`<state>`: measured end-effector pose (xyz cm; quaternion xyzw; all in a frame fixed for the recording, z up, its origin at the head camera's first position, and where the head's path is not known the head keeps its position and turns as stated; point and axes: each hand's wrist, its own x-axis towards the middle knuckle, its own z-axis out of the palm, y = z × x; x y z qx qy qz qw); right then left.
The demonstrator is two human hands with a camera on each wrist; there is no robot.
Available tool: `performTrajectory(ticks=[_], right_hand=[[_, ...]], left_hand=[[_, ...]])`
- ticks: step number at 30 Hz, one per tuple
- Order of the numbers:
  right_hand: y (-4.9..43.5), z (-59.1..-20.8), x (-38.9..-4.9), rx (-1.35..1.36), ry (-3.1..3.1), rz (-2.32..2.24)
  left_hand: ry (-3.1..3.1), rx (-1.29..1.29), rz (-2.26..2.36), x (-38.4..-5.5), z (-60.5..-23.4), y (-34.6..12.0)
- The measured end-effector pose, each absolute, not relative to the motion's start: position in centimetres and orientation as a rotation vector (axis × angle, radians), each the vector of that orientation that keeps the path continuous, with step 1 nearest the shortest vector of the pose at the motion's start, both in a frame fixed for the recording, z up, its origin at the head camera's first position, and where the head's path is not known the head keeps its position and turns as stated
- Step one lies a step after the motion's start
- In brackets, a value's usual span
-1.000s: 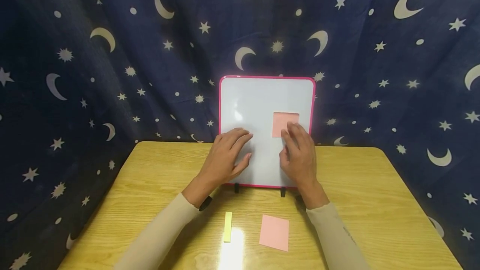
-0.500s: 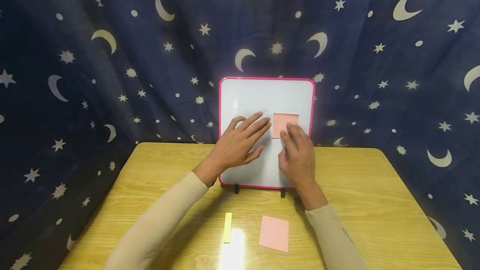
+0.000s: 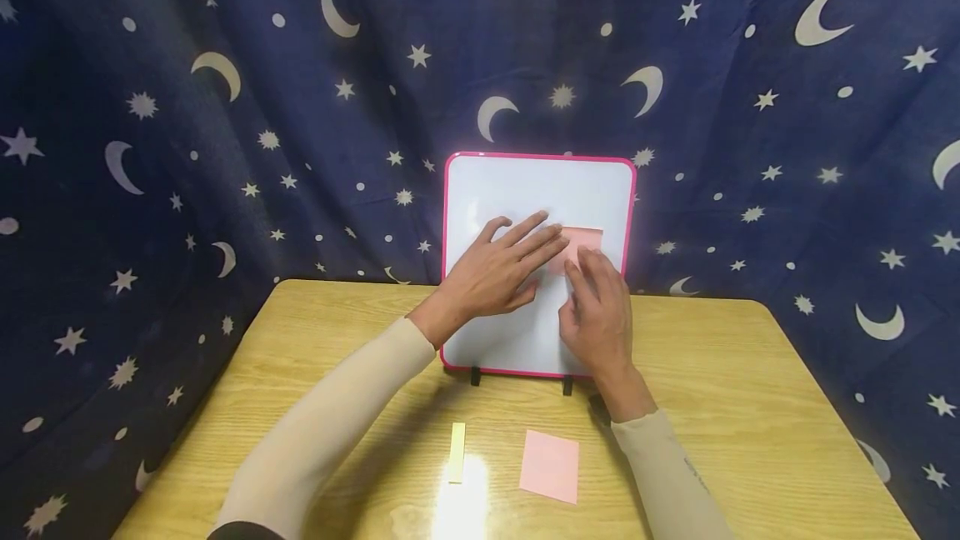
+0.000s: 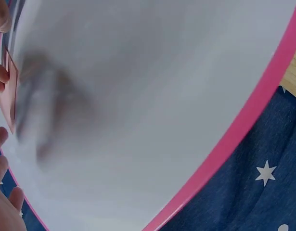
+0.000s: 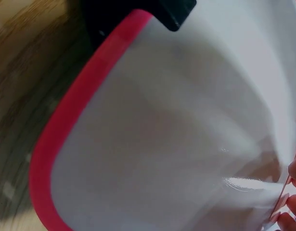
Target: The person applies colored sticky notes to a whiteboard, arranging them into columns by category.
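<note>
Here, the right hand (image 3: 600,315) touches square paper (image 3: 585,238) on glossy board (image 3: 517,183).

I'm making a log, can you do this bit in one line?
Left hand: at pink note, touch unclear; right hand: fingertips on note; board: standing; yellow strip, second pink note: on table

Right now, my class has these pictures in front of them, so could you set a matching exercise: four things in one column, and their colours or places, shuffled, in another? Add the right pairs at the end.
Things
1. Board
2. Yellow strip
3. Right hand
4. Curtain

Colours and places
A. On the table, left of the flat pink square in the head view
B. Dark blue with a pale print
C. White and pink-rimmed
D. In front of the lower right part of the upright pink note

Right pairs: 1-C, 2-A, 3-D, 4-B
</note>
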<state>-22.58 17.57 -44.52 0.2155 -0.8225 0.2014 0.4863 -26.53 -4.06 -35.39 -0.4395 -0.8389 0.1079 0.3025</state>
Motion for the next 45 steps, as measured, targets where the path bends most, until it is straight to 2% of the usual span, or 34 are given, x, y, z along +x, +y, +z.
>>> performTrajectory(ticks=[22,45], right_hand=[[17.4,-44.4,-22.6,0.526,-2.044,0.497],[17.6,-44.5,-22.5,0.566,-2.031,0.501]], left_hand=[[-2.250,-1.221,0.323,-27.6,-35.2,-3.3],[-2.226,-1.314,0.192,-27.6,-35.1,0.8]])
